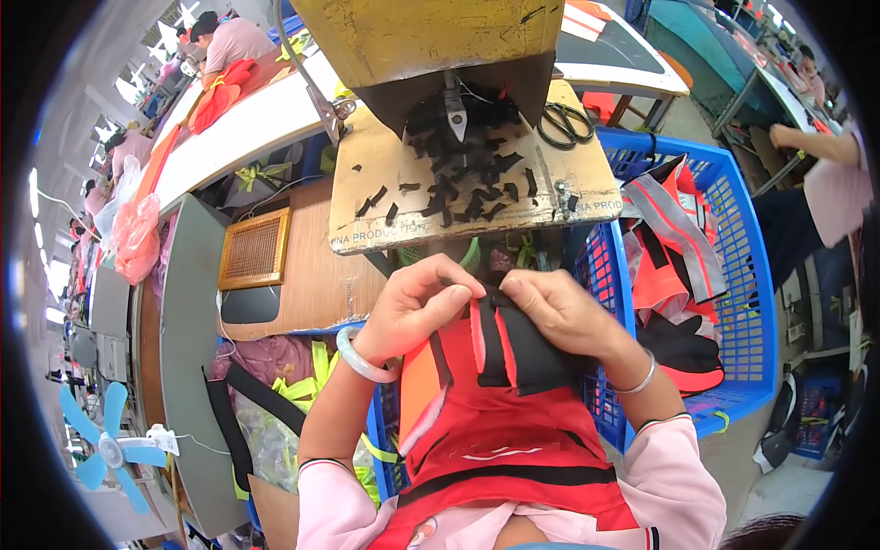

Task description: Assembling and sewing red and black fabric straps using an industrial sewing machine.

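Note:
In front of the wooden machine table, my left hand [417, 307] pinches the upper edge of a red-and-black sewn cloth piece [536, 357], thumb against forefinger. My right hand [561, 313] is closed on the black part of the same piece, close to the left fingertips. The cloth hangs down over my lap, onto red fabric [504, 431] with a black band. An orange panel with a pale edge shows below my left wrist. What lies between the fingertips themselves is too small to make out.
Ahead stands a yellow-covered machine [431, 41] with a pointed metal tip [455, 115]. Black cloth scraps [449, 188] and black-handled scissors [568, 126] lie on its wooden tabletop [357, 215]. A blue basket [756, 312] with garments is at right, a blue fan [112, 449] at left. Other people work around.

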A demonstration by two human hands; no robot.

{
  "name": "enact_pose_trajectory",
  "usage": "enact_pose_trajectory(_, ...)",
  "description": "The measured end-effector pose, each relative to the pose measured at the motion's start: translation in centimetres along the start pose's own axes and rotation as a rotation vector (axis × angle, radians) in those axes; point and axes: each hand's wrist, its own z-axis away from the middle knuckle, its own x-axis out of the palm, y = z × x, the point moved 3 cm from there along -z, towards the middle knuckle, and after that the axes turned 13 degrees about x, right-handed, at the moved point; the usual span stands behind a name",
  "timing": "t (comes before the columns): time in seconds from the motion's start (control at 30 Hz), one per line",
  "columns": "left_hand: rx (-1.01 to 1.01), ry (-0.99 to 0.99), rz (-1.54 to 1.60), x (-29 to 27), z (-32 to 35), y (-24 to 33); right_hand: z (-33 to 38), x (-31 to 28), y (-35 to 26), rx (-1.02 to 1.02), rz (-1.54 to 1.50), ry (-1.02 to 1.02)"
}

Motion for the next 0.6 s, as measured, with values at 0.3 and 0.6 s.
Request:
enact_pose_trajectory(0.3,-0.301,0.214,0.28,-2.3,-4.5,-2.5,-4.9,-5.6,-3.9,-0.318,0.81,0.477)
enact_pose_trajectory(0.6,-0.245,0.465,0.39,-4.3,-8.4,-5.0,-10.9,-8.0,-2.1,-0.215,0.761,0.417)
